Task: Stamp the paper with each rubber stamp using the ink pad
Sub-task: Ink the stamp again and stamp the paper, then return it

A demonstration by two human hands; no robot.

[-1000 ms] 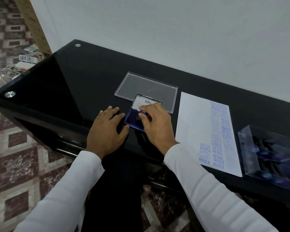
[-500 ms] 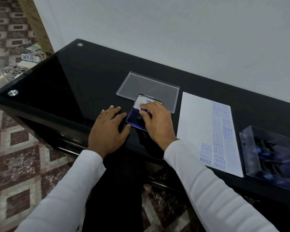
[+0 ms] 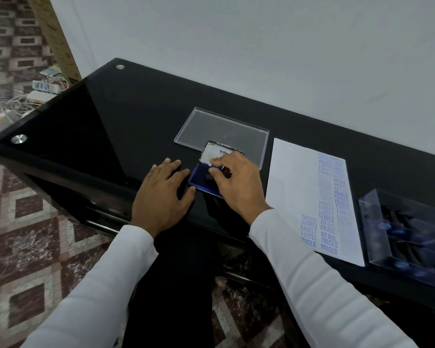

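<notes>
On the black worktop (image 3: pixel 141 116), near its front edge, sits the open ink pad (image 3: pixel 203 175), blue tray towards the person and its lid (image 3: pixel 217 153) tipped up behind, a white label showing inside. Over it comes the right hand (image 3: pixel 239 185), fingers curled, and the grip is tight: thumb and fingertips pinch a small dark rubber stamp (image 3: pixel 222 173), held low above the blue pad surface. Whether the stamp face touches the ink cannot be told, since the fingers hide it. The left hand (image 3: pixel 162 197) lies flat just left of the pad, fingers straight and spread on the glass, the thumb tip right at the tray's near corner; that grip holds nothing. Both arms wear white sleeves.

Behind the ink pad lies a clear plastic lid (image 3: pixel 222 133), flat on the worktop, its near edge partly hidden by the pad's raised lid. To the right of the hand lies the paper (image 3: pixel 294 187), a white sheet already carrying columns of blue prints: AMENDED, SAMPLE, AIR MAIL, FRAGILE, some faint, some strong. Further right, just beside the sheet, stands a clear plastic box (image 3: pixel 409 229) with dark stamps with blue parts inside.
</notes>
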